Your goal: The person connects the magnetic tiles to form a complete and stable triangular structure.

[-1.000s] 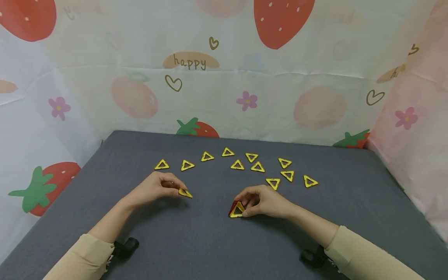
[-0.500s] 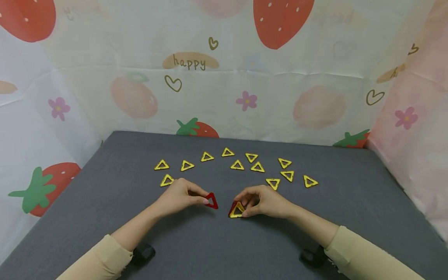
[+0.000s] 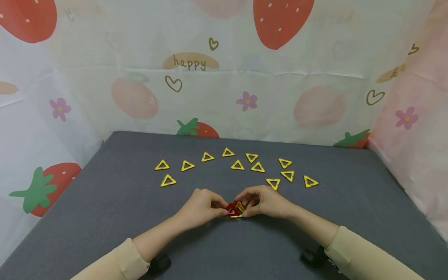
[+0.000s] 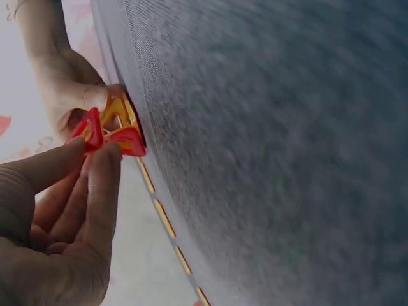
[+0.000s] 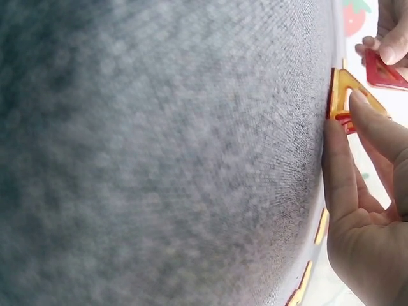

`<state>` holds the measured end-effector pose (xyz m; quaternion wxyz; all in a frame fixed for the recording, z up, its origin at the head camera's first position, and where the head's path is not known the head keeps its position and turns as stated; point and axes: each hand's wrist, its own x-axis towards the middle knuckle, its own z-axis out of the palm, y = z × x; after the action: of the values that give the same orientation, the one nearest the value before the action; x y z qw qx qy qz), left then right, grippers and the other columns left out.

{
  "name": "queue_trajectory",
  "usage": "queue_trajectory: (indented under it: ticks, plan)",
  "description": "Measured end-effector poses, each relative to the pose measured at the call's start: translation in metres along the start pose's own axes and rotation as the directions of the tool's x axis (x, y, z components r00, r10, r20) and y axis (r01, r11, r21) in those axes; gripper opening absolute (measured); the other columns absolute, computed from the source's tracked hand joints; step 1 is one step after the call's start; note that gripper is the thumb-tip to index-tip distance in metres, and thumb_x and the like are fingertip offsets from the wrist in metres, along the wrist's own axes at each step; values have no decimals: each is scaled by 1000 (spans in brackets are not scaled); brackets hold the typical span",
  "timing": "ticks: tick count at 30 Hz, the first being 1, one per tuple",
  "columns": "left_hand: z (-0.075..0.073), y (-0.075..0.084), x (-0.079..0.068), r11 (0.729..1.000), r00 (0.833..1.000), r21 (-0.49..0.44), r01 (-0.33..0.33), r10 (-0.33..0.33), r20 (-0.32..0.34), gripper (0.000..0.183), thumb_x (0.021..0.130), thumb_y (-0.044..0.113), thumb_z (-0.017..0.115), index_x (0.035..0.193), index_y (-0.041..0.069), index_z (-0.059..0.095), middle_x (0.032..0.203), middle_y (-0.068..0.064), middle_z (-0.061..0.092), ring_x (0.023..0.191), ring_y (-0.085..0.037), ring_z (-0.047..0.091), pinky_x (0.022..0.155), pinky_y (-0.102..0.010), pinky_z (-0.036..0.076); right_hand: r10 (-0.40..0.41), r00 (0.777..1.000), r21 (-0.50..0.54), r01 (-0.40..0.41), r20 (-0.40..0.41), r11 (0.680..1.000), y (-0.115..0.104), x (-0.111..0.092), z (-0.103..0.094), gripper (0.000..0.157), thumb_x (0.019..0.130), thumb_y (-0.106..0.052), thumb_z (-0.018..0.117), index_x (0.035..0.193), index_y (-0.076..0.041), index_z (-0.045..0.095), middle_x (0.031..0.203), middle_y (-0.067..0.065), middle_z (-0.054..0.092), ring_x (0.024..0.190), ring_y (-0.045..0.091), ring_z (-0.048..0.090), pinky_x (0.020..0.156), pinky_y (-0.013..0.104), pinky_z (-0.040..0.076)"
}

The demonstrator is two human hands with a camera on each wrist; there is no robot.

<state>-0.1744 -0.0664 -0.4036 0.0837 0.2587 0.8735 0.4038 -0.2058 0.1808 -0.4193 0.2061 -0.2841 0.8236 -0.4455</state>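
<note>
Strawberry-printed cloth [image 3: 224, 112] hung behind the grey table [image 3: 224, 252], on which the right hand [image 3: 265, 201] gripped a yellow-and-red cluster [image 5: 341, 81] of triangles while the left hand [image 3: 202, 208] pinched a red triangle [image 5: 385, 81] just beside it, in front of several scattered yellow triangles [image 3: 258, 170]

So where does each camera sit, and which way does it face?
Head: on the head, facing forward and down over the grey fabric tabletop; left hand, right hand and beige cloth sleeves show.
Left wrist: on that wrist, facing the left hand's glossy red triangular frame; both hands show.
Right wrist: on that wrist, facing the right hand's glossy yellow triangular frame; both hands show.
Both wrist views include that red frame.
</note>
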Motion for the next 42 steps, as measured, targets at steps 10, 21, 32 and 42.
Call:
queue_trajectory:
  ticks: [10,21,32,42]
  plan:
    - [8,1,3,1000,1000,28,-6,7,-25,5,82,13,79,87,11,80,82,-2,78,61,-1,59,52,-19,46,-18,1000,9,18,5,1000,3,1,0,41,82,-15,80,121,-13,69,110,9,72,88,8,68,76,24,57]
    - [14,5,8,991,997,115,-61,66,-43,4,79,13,81,81,10,79,75,-1,77,64,1,60,56,-16,47,-21,1000,25,21,9,999,4,3,-1,41,81,-14,80,121,-11,69,108,12,71,89,12,67,76,24,56]
    - [19,4,13,986,995,157,-58,70,-70,7,77,13,83,74,12,76,67,1,73,56,-1,58,50,-17,44,-20,1000,66,19,17,998,3,2,-1,41,81,-10,79,121,-8,69,107,15,72,91,14,69,76,24,58]
    - [20,1,13,1000,998,22,5,-3,-64,13,75,10,85,80,7,73,70,-5,73,58,-4,61,52,-17,47,-9,1000,67,8,20,998,3,2,-1,40,81,-11,79,119,-7,69,104,16,72,88,14,70,74,24,57]
